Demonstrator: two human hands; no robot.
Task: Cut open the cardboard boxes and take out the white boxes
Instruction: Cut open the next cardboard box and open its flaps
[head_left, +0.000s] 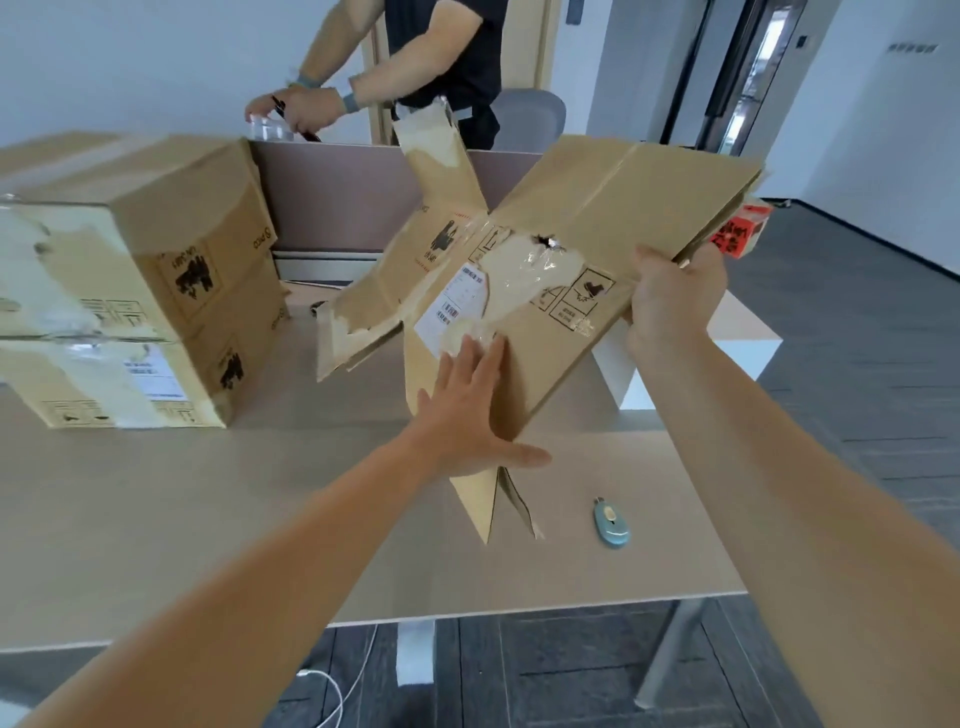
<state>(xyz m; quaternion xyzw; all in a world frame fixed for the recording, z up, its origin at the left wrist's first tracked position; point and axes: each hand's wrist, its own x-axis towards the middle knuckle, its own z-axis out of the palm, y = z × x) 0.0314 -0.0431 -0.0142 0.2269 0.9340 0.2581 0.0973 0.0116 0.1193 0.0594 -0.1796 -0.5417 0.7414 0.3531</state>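
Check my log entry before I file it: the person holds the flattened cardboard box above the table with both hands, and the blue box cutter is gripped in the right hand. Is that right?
Not quite. The head view shows the blue box cutter lying on the table, in neither hand. The right hand grips the flattened cardboard box by its edge; the left hand presses flat against it.

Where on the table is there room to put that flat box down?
The near-left stretch of table, between the stacked cardboard boxes and the near edge, is bare. A smaller patch lies right of the blue cutter. The middle is crowded: the flattened box hangs there, gripped by the right hand and pressed by the left hand.
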